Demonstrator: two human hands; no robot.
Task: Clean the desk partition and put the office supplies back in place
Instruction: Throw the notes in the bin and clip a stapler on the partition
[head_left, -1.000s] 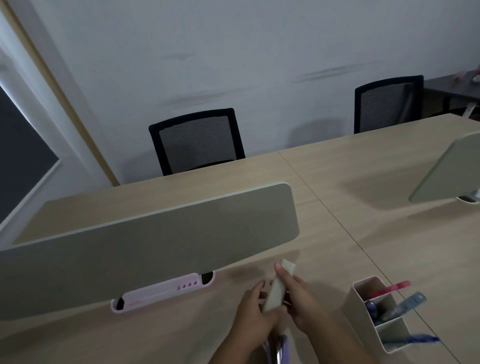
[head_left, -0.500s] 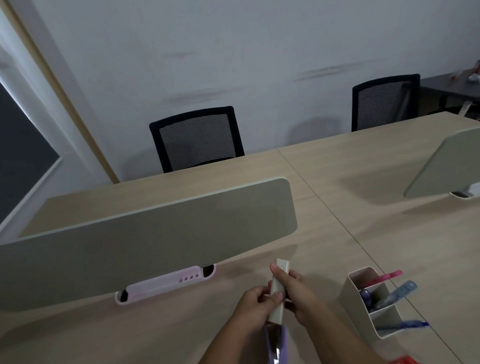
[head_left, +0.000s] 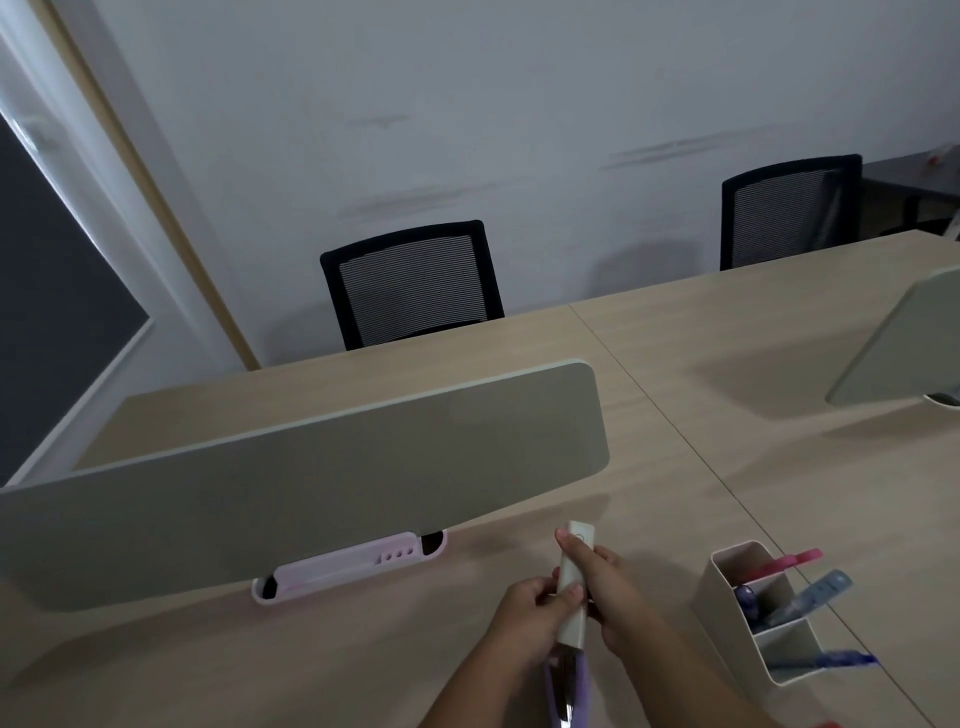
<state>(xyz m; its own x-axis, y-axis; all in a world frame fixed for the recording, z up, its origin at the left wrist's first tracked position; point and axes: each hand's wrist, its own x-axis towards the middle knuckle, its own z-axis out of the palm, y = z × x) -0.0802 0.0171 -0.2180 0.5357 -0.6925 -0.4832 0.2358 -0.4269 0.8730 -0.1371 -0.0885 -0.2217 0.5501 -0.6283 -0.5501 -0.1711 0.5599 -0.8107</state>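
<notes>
A long grey desk partition (head_left: 311, 483) stands across the wooden desk (head_left: 753, 364), with a pale pink holder (head_left: 348, 566) clipped at its lower edge. In front of it both hands grip one slim tool: a cream handle (head_left: 574, 603) with a purple end (head_left: 566, 691) pointing toward me. My left hand (head_left: 530, 613) wraps the handle from the left. My right hand (head_left: 608, 587) holds it from the right, thumb on the top end. A cream pen holder (head_left: 727, 587) with pink and blue pens stands just right of my hands.
A second grey partition (head_left: 898, 343) stands at the right edge. Two black mesh chairs (head_left: 415, 286) (head_left: 789, 208) sit behind the desk against the white wall. A seam (head_left: 675, 431) runs between the two desk tops. A small red object (head_left: 831, 723) peeks in at the bottom right.
The tool has slid toward me, so more of its purple end shows below my hands. Both hands stay on the cream handle. The view has shifted slightly.
</notes>
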